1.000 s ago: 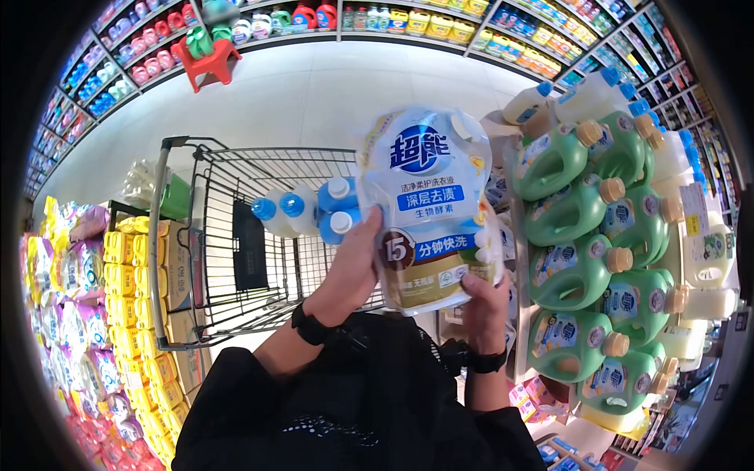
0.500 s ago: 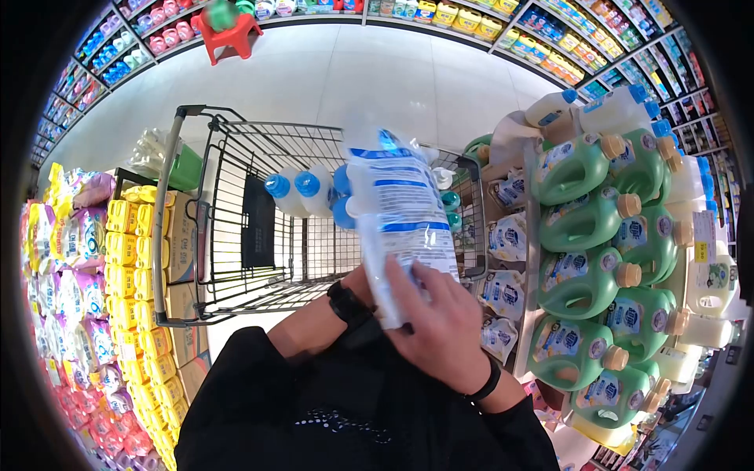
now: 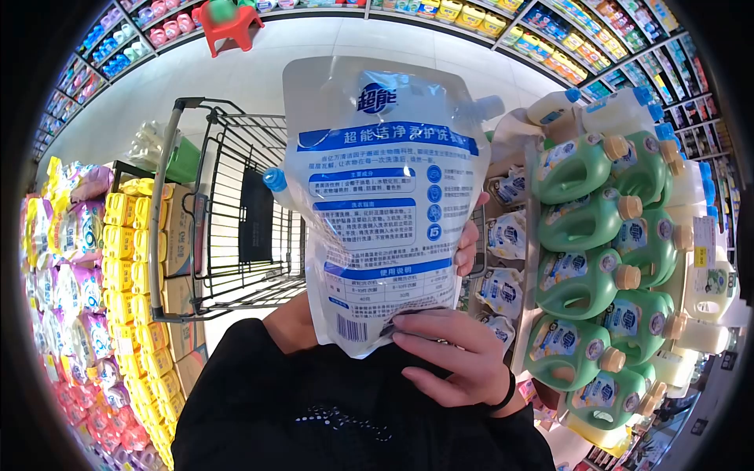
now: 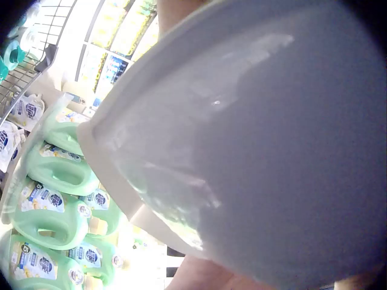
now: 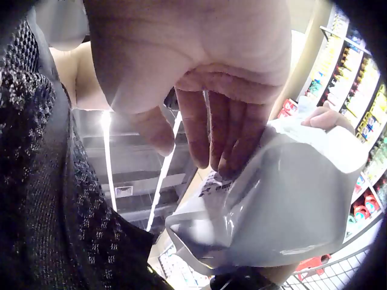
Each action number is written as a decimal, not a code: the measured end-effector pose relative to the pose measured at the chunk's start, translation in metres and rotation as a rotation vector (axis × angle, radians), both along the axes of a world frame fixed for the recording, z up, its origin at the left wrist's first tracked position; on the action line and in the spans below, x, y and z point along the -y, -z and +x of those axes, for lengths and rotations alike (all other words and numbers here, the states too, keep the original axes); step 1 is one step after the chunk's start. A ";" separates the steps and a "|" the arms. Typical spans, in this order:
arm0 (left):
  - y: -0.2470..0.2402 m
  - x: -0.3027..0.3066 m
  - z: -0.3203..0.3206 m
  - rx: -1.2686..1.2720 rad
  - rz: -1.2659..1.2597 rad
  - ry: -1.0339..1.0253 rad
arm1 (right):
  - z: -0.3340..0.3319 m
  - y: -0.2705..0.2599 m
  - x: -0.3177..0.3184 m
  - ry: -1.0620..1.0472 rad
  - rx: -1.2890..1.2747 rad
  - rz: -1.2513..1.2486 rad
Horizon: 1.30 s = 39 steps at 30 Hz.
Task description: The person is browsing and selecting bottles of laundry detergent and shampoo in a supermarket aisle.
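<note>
A white and blue laundry detergent refill pouch point(image 3: 377, 196) stands upright before me, its printed back towards the head camera and its spout at the upper right. My left hand point(image 3: 468, 245) holds it from behind, with fingertips showing round its right edge; the palm is hidden. In the left wrist view the pouch's pale side point(image 4: 272, 139) fills much of the picture. My right hand point(image 3: 463, 357) touches the pouch's lower right corner with extended fingers. The right wrist view shows that hand's fingers point(image 5: 233, 130) nearly straight against the pouch, the thumb standing apart.
Behind the pouch is a wire shopping cart point(image 3: 236, 204), a blue-capped bottle point(image 3: 275, 180) in it. Green detergent jugs point(image 3: 577, 271) are stacked to the right, beside refill pouches point(image 3: 503, 290). Yellow packs point(image 3: 129, 275) stand at the left. A red stool point(image 3: 229, 27) is farther off.
The pouch has been turned round from its front to its back and raised nearer the head camera. My right hand let go of its lower edge and swung across; its fingers now touch the lower right corner.
</note>
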<state>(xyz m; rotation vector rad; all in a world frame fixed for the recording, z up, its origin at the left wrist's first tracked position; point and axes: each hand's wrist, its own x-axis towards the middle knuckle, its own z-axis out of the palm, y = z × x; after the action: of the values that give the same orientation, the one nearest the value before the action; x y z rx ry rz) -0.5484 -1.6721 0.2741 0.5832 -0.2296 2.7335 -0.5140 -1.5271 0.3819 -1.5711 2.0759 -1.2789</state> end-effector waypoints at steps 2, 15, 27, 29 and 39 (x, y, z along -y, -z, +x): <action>0.006 -0.001 -0.001 0.017 -0.033 -0.025 | 0.000 -0.002 0.000 0.047 0.048 -0.015; 0.023 -0.005 -0.013 0.103 -0.239 -0.154 | -0.003 0.003 -0.001 0.132 -0.006 0.020; 0.066 -0.024 -0.015 0.756 -0.756 -0.360 | -0.042 0.062 -0.003 0.565 0.531 0.286; 0.060 -0.021 -0.011 0.784 -0.797 -0.366 | -0.045 0.080 -0.012 0.570 0.592 0.219; 0.064 0.028 0.006 0.531 -0.796 -0.131 | -0.046 0.129 -0.069 0.592 1.072 -0.079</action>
<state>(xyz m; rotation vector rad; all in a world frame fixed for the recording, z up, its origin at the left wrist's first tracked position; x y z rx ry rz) -0.5421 -1.7000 0.2097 -0.3535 0.7673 2.7202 -0.5596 -1.4585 0.2532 -0.0696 1.7228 -1.8139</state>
